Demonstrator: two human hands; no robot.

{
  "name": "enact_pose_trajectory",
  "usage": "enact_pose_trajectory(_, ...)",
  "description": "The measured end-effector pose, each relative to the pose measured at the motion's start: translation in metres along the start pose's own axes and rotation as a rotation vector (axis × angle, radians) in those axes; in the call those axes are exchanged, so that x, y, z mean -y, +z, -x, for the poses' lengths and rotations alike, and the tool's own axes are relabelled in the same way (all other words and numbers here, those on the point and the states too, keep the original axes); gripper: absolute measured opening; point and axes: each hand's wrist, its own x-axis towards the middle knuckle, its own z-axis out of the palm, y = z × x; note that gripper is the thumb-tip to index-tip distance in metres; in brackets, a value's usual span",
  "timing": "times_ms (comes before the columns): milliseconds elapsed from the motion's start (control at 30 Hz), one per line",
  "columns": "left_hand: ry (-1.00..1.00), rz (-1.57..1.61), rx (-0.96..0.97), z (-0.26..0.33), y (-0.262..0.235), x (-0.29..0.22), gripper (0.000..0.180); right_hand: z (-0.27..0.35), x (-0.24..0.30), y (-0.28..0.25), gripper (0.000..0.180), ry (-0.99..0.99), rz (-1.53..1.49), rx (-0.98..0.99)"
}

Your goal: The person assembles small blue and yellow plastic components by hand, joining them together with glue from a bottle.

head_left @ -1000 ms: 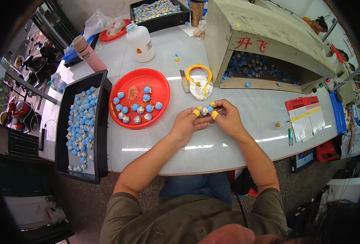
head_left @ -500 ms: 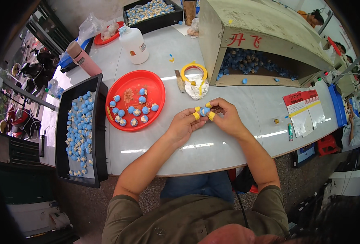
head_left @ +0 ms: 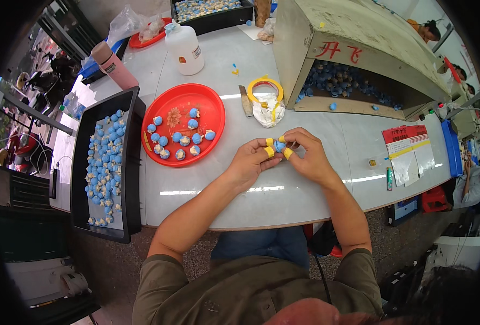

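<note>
Between my two hands, above the table's middle, is a small blue ball-shaped piece (head_left: 278, 146). My left hand (head_left: 252, 161) pinches it from the left with thumb and finger. On the other side, my right hand (head_left: 307, 156) grips it the same way. Yellow tape wraps the thumb and a fingertip of each hand. Left of my hands lies a red round plate (head_left: 214, 103) with several blue balls with cream-coloured bits on them. Beyond my hands are a roll of yellow tape (head_left: 250, 89) and a crumpled white wad (head_left: 265, 115).
A black tray (head_left: 135, 162) of similar balls stands at the left. Behind are a white bottle (head_left: 188, 51), a pink flask (head_left: 114, 67) and another black tray (head_left: 218, 20). A large box-like cabinet (head_left: 299, 40) holds blue pieces at the right. Papers (head_left: 410, 151) lie near the right edge.
The view has shifted slightly, so the table things sit a little differently in the picture. Both hands keep their pinch on the blue piece, with little finger movement.
</note>
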Motion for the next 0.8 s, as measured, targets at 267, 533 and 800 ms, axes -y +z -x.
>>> enact_pose_trajectory(267,0.005,-0.006,-0.01,0.0009,-0.0007,-0.0002,0.029,-0.0008,0.0047,-0.0006,0.026,-0.027,0.021,0.004)
enact_pose_trajectory(533,0.016,-0.009,-0.008,0.0001,-0.0015,0.0022,0.03,-0.0001,0.0053,0.0001,0.025,-0.038,0.041,-0.007)
enact_pose_trajectory(800,0.048,0.0,-0.037,0.0016,0.0018,0.0032,0.026,0.0,0.0073,-0.0007,0.029,-0.021,0.051,0.004)
